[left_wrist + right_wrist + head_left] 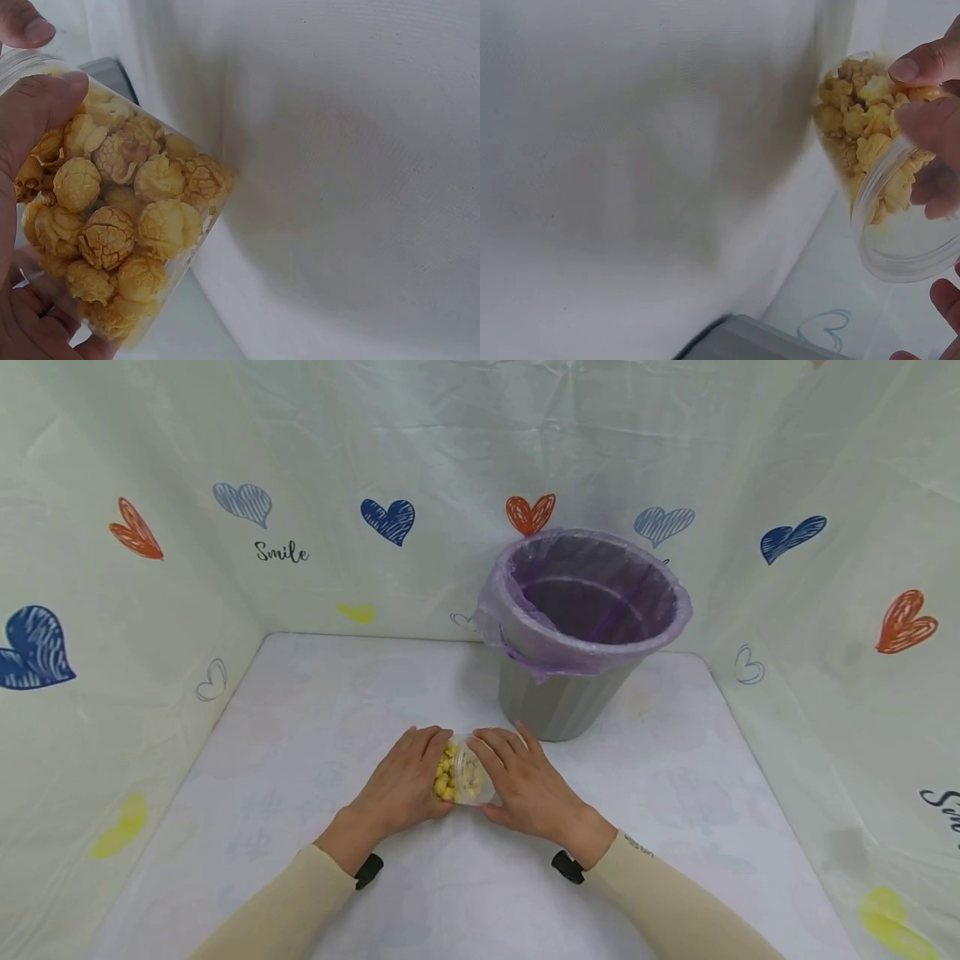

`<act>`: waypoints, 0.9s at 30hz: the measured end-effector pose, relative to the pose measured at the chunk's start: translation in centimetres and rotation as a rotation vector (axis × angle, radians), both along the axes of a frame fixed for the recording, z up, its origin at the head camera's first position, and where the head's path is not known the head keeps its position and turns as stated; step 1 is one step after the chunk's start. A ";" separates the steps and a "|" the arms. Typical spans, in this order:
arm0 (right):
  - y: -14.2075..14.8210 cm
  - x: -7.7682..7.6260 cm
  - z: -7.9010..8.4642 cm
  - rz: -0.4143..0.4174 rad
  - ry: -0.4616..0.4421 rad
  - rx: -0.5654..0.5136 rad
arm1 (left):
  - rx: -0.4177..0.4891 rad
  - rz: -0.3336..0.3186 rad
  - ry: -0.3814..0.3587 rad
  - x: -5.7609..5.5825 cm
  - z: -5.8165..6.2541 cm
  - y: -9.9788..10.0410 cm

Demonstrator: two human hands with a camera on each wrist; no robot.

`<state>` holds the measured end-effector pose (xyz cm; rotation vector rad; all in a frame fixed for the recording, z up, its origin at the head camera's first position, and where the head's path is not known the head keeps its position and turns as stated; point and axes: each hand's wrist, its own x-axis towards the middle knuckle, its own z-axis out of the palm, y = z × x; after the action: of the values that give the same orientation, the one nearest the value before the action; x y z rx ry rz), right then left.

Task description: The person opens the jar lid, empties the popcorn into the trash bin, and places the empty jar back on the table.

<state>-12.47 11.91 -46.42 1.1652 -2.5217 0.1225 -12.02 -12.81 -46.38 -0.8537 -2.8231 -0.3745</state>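
Observation:
A clear plastic jar (444, 781) packed with yellow caramel popcorn (106, 236) lies on its side, low over the white table. My left hand (401, 781) grips its body, thumb on the near side and fingers round the far side. At the jar's mouth, facing right, is a clear round lid (904, 271). My right hand (532, 789) holds this lid by its edge, fingers on the far side and thumb on the near side. The two hands face each other close together, and part of the jar is hidden behind the left hand.
Behind my right hand stands a grey bin (555, 702) with a purple bag (592, 656) folded over its rim. A white cloth covers the table (315, 693). White curtains (442, 460) printed with hearts hang behind it and along both sides.

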 end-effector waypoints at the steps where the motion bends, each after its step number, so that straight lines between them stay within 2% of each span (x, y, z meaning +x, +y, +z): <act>1: 0.0 0.0 0.0 0.001 0.002 -0.012 | -0.001 0.001 -0.003 0.0 0.0 0.0; 8: -0.4 0.0 -0.2 -0.064 -0.053 -0.167 | 0.002 0.004 -0.026 -0.1 0.1 0.0; 15: -0.4 -0.1 0.0 -0.063 -0.098 -0.146 | 0.009 0.001 -0.020 -0.2 0.0 0.0; 22: -0.1 -0.2 -0.1 0.012 0.003 -0.024 | 0.006 -0.009 0.012 -0.3 -0.2 0.0; 27: 0.0 -0.2 -0.2 -0.025 -0.043 -0.072 | -0.002 0.000 -0.007 -0.3 -0.1 0.0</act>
<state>-12.63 11.88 -46.63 1.1136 -2.5457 0.2324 -12.33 -12.77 -46.46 -0.8545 -2.8302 -0.3753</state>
